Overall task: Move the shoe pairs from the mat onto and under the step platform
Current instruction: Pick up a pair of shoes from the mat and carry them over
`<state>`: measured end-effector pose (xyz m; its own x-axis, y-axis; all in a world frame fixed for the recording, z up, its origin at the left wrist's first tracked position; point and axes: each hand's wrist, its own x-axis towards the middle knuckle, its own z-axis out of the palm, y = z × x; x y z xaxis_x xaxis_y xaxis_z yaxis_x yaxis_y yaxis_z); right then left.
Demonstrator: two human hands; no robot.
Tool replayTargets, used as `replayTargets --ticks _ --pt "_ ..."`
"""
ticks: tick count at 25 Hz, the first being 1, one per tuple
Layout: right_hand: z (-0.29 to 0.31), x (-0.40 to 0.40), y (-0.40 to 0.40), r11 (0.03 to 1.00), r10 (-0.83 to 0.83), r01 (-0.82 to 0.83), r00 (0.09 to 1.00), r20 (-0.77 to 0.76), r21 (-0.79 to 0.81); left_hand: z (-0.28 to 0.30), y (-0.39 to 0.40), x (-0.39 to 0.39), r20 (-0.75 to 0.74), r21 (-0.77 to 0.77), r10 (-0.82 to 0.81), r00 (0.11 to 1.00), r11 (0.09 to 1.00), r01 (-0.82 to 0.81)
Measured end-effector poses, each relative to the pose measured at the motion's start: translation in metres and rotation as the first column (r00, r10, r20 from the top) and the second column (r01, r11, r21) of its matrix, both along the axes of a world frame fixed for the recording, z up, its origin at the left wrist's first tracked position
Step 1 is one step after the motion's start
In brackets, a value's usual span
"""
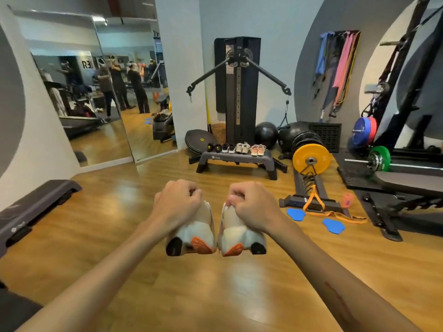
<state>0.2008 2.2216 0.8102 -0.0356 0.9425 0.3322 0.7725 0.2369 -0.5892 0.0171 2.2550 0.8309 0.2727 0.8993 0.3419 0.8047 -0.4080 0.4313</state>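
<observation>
I carry a pair of white shoes with orange and black soles, heels toward me, above the wooden floor. My left hand [178,203] grips the left shoe [195,233] by its top. My right hand [251,204] grips the right shoe [236,236] the same way. Ahead stands the grey step platform [236,160], its legs on the floor. On its top sit several pairs in a row: black shoes [214,147], black-and-white shoes [228,148], white shoes [242,147] and pink shoes [258,149]. The space under the platform looks bare.
A second step platform [36,207] lies at the left. Right of the path are a yellow weight plate [311,160], an orange handle strap [316,204], blue sliders [333,225], a bench and a barbell [381,161]. A cable machine [238,92] and black balls [266,135] stand behind the platform.
</observation>
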Motion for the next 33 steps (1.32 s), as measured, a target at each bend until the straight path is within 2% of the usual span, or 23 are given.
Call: replayTargets --ticks 7,14,17,21,24,28,33 --pt "0.015 0.052 0.201 0.999 -0.004 0.003 1.0 0.023 0.039 -0.002 0.187 0.057 0.087 0.078 0.091 0.992 0.992 -0.098" --pt "0.013 0.06 0.409 1.0 0.002 -0.002 1.0 -0.004 0.018 -0.008 0.399 0.067 0.046 0.083 0.074 0.996 0.994 -0.078" --pt "0.014 0.061 0.501 0.994 0.029 -0.028 1.0 0.011 -0.103 -0.002 0.494 0.061 0.061 -0.069 0.022 0.998 0.997 -0.018" --pt "0.007 0.078 0.609 0.975 0.072 -0.079 0.997 -0.041 -0.206 0.009 0.617 0.066 0.085 -0.336 -0.074 0.994 0.937 0.098" --pt "-0.009 0.095 0.692 0.962 0.116 -0.123 0.992 -0.043 -0.244 -0.004 0.701 0.076 0.077 -0.393 -0.125 0.989 0.908 0.145" --pt "-0.032 0.131 0.796 0.912 0.239 -0.215 0.971 0.028 -0.348 -0.03 0.804 0.096 0.039 -0.465 -0.193 0.98 0.865 0.189" --pt "-0.051 0.191 0.925 0.864 0.287 -0.26 0.958 -0.004 -0.432 -0.042 0.939 0.136 0.014 -0.557 -0.226 0.974 0.807 0.195"
